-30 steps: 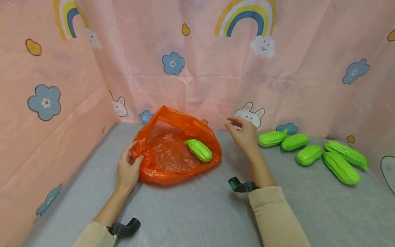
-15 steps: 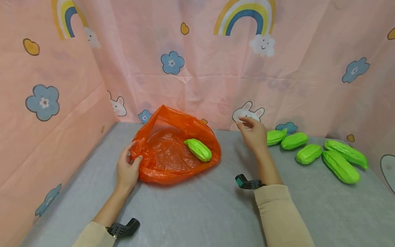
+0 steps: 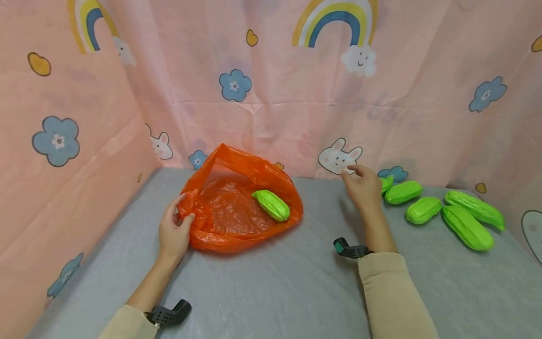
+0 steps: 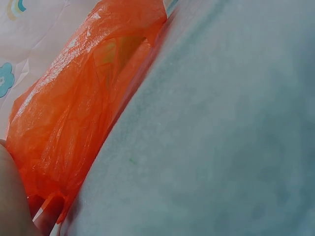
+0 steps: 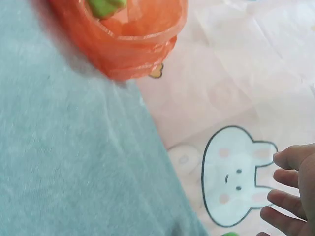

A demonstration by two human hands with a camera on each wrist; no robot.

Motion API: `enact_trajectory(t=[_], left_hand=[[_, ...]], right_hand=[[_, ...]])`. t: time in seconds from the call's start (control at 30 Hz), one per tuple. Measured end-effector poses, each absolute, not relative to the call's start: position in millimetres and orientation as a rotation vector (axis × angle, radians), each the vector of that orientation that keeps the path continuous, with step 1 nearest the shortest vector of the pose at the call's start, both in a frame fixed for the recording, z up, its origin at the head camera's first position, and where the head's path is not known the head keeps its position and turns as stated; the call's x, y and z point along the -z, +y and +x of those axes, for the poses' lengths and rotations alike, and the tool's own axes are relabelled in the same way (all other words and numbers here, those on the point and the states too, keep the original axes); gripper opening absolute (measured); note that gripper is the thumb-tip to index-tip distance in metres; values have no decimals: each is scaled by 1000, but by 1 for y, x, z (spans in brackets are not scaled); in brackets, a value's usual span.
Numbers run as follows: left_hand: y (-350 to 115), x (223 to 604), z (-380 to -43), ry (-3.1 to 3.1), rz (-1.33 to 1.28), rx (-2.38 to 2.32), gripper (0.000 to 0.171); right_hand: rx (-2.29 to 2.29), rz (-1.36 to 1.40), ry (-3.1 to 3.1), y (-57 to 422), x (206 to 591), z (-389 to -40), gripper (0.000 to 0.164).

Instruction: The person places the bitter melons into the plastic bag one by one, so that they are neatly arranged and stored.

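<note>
An orange plastic bag (image 3: 237, 212) lies open on the grey table (image 3: 275, 292), with one green gourd (image 3: 272, 205) inside it. My left hand (image 3: 174, 230) pinches the bag's left rim (image 4: 74, 128). My right hand (image 3: 362, 186) hovers with loosely spread fingers (image 5: 290, 196) over the leftmost of several green gourds, whose tip (image 3: 386, 183) shows beside it. It holds nothing. The bag (image 5: 123, 34) and a bit of its gourd (image 5: 101, 6) show at the top of the right wrist view.
Other green gourds (image 3: 403, 192) (image 3: 423, 210) (image 3: 467, 228) (image 3: 474, 210) lie in a cluster at the right of the table. A pink cloth backdrop (image 3: 296, 94) with rainbows, flowers and bunnies walls the back and the left side.
My right hand has moved right, from beside the bag to over the nearest gourd of the cluster. The left hand and the bag have stayed put.
</note>
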State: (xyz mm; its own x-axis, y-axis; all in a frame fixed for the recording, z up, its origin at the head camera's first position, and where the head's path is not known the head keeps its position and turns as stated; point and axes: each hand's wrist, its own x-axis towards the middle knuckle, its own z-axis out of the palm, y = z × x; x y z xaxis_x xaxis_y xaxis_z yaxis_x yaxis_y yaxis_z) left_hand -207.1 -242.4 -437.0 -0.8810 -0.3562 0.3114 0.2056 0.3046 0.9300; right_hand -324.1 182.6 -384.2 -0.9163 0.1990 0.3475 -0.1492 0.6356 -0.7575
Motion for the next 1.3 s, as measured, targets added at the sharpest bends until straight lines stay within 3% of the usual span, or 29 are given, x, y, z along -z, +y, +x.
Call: enact_trajectory(t=[0.6,1.3], left_hand=[[-241,437,-208,-2115,131,1608,53],[-243,438,-205,-2105,106,1631,53]], right_hand=[[-1128,-211,-2377,207,401,-329,45],[-1003,-200,-2469,210,416,-334,46]])
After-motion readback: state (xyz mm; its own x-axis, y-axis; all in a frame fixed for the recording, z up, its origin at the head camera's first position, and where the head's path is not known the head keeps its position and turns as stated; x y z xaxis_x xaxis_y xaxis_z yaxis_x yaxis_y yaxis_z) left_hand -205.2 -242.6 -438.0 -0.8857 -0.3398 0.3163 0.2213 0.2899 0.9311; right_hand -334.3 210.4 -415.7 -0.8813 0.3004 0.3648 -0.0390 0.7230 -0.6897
